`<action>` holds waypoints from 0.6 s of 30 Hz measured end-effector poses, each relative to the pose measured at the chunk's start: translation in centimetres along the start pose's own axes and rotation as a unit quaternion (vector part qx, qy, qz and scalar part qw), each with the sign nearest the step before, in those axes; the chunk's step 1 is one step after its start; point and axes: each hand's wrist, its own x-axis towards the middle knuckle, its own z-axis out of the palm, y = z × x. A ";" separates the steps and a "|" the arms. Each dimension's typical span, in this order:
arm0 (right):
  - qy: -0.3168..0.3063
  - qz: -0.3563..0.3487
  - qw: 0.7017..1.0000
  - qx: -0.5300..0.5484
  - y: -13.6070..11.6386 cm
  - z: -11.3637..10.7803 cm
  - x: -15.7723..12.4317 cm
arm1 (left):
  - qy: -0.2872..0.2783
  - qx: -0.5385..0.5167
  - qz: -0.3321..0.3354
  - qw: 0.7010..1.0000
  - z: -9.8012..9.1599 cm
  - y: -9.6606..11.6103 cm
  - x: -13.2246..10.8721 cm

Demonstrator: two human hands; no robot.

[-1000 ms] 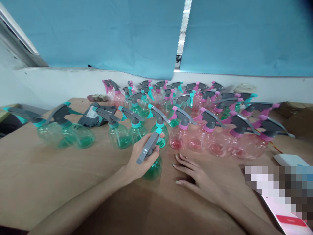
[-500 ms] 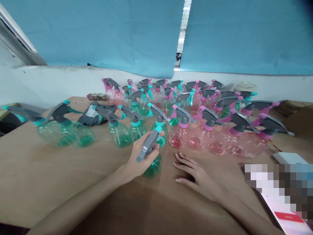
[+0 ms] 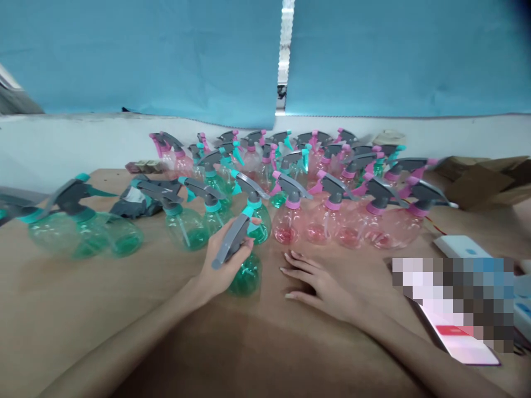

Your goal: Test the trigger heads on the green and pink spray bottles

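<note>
My left hand [image 3: 222, 260] is wrapped round the neck of a green spray bottle [image 3: 245, 279] with a grey and teal trigger head. The bottle is at the near middle of the wooden table [image 3: 136, 309], its neck hidden by my fingers. To its right my right hand [image 3: 326, 284] lies with fingers spread on the tabletop, holding nothing. Just beyond the hands, a front row has green spray bottles, such as one [image 3: 186, 229] on the left, and pink spray bottles, such as one [image 3: 287, 224] on the right.
More green and pink spray bottles [image 3: 251, 157] crowd behind the front row. A dark crumpled bag [image 3: 135, 202] lies at the left. On the right are a phone [image 3: 468, 345], partly pixelated, a white box [image 3: 462, 246] and brown cardboard [image 3: 473, 179]. Blue curtains [image 3: 166, 61] hang behind.
The whole scene has shifted left in view as the camera turned rightward. My left hand keeps its grip on the green spray bottle; my right hand stays spread on the table.
</note>
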 end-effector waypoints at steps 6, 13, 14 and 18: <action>0.002 -0.002 1.000 -0.008 -0.2 -0.3 0.1 | 0.010 -0.008 0.008 1.000 0.1 -0.3 0.3; 0.009 -0.011 1.000 -0.021 -0.2 -0.2 -0.1 | -0.002 -0.017 0.035 0.999 -0.2 -0.5 0.7; 0.011 -0.013 1.000 -0.023 -0.2 -0.1 -0.1 | -0.002 -0.018 0.042 0.999 -0.2 -0.5 0.8; 0.013 -0.015 0.999 -0.025 0.1 0.1 -0.2 | -0.002 -0.028 0.064 0.998 -0.1 -0.7 0.8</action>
